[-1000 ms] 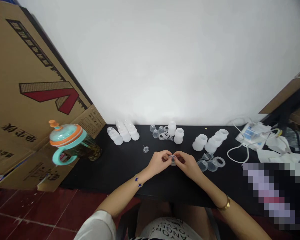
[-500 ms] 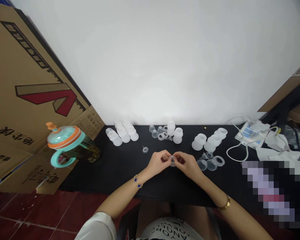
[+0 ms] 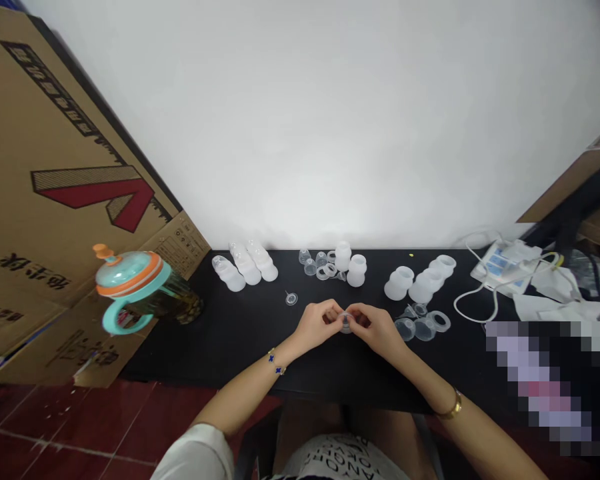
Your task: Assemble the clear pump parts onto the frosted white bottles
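While three topped bottles (image 3: 247, 268) stand rear left on a black table (image 3: 250, 323), the left hand (image 3: 319, 324) and right hand (image 3: 378, 327) pinch a small clear part (image 3: 347, 325) between them mid-table; uncapped bottles (image 3: 399, 285) and loose clear pieces (image 3: 425, 329) nearby appear yet unassembled.

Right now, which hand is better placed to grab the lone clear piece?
Left, probably: your left hand is nearer the lone clear piece; your right hand is farther. Both pinch a small part.
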A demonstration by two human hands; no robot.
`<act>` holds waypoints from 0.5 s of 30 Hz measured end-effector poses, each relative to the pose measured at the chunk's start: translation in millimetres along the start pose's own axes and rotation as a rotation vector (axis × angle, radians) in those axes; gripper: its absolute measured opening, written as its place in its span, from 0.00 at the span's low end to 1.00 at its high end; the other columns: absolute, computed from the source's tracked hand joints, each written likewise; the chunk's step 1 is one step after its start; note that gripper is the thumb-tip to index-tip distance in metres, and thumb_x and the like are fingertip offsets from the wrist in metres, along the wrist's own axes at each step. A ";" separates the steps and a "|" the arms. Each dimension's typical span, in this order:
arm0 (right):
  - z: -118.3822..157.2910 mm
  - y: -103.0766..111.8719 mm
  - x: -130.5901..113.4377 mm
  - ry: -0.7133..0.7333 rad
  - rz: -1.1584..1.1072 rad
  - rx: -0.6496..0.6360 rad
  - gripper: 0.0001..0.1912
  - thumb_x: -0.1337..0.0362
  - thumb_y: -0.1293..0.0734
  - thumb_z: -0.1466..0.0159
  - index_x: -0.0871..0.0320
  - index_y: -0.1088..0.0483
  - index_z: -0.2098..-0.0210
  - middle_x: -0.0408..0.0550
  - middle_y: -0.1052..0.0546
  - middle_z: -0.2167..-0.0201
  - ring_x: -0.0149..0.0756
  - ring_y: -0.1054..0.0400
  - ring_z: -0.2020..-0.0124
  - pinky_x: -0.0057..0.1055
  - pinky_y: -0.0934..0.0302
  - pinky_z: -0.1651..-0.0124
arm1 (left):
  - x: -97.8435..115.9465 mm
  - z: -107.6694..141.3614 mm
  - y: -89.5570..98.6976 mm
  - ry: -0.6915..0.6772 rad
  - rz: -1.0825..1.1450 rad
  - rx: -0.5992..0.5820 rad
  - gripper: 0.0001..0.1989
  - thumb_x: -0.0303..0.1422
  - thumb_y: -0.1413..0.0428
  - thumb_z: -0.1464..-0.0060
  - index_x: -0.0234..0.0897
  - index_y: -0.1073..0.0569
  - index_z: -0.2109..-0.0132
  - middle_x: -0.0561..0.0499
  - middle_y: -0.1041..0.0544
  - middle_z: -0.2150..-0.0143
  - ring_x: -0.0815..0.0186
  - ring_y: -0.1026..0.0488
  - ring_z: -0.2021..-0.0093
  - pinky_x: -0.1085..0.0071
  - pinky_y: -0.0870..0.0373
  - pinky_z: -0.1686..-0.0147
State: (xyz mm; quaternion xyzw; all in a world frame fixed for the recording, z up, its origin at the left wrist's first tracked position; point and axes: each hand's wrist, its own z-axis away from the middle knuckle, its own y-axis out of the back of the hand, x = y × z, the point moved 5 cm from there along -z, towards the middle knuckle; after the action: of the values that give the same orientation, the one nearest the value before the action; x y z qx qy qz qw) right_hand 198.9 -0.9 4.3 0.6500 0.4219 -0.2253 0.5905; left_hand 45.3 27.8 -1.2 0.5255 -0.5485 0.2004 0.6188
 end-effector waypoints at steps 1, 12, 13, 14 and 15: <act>0.1 -0.2 0.2 0.002 0.003 0.001 0.06 0.62 0.34 0.36 0.55 0.25 0.65 0.41 0.24 0.76 0.33 0.32 0.76 0.27 0.40 0.71 | -0.3 0.1 0.0 -0.001 0.000 -0.003 0.06 0.33 0.43 0.44 0.36 0.25 0.66 0.52 0.22 0.74 0.69 0.27 0.75 0.76 0.34 0.73; -1.0 -1.7 0.6 0.005 0.012 -0.007 0.07 0.61 0.35 0.36 0.54 0.25 0.64 0.42 0.23 0.75 0.34 0.31 0.75 0.27 0.39 0.71 | -0.1 0.1 -0.1 0.007 -0.034 -0.008 0.05 0.33 0.43 0.44 0.36 0.26 0.67 0.53 0.23 0.74 0.70 0.28 0.75 0.76 0.34 0.73; -1.0 -1.8 0.5 0.004 0.012 -0.008 0.08 0.60 0.35 0.36 0.54 0.25 0.64 0.42 0.23 0.75 0.34 0.31 0.75 0.28 0.39 0.71 | 0.3 0.2 0.0 0.006 -0.034 -0.008 0.05 0.33 0.43 0.45 0.36 0.26 0.67 0.53 0.23 0.74 0.70 0.28 0.75 0.76 0.35 0.73; -1.0 -1.8 0.4 0.004 0.013 -0.009 0.08 0.60 0.35 0.36 0.54 0.25 0.64 0.43 0.23 0.75 0.34 0.31 0.75 0.28 0.39 0.71 | 0.7 0.2 0.0 0.004 -0.034 -0.009 0.05 0.33 0.43 0.45 0.37 0.26 0.67 0.53 0.23 0.74 0.70 0.28 0.75 0.76 0.35 0.73; -0.9 -1.8 0.4 0.003 0.016 -0.009 0.08 0.59 0.36 0.36 0.54 0.25 0.64 0.43 0.23 0.75 0.34 0.32 0.75 0.28 0.39 0.71 | 1.1 0.3 0.1 0.002 -0.033 -0.009 0.05 0.33 0.43 0.45 0.37 0.26 0.67 0.53 0.23 0.74 0.70 0.28 0.75 0.76 0.35 0.73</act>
State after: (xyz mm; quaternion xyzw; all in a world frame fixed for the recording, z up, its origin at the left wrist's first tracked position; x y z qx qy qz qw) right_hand 197.4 0.0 3.1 0.6509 0.4187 -0.2179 0.5946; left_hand 45.5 27.3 -0.2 0.5314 -0.5398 0.1883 0.6251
